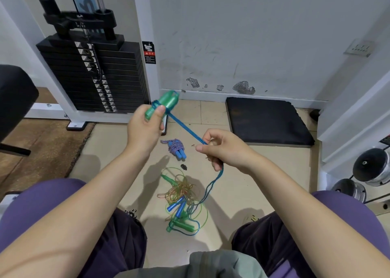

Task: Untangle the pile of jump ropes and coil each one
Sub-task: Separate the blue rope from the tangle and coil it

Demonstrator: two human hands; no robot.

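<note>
My left hand (145, 125) grips a pair of green jump-rope handles (163, 104), held up above the floor with blue cord looped round them. The blue cord (185, 129) runs taut from the handles down to my right hand (221, 149), which pinches it. Below that hand the cord hangs slack into a tangled pile of ropes (182, 201) on the floor between my knees, with green, blue and orange cords and blue and green handles. A coiled blue-and-white rope with blue handles (176, 148) lies further out on the floor.
A black weight stack (92, 75) in a white frame stands at the back left. A black foam mat (266, 121) lies by the wall at the right. Dumbbell ends (371, 168) sit far right. A small black piece (184, 167) lies near the pile.
</note>
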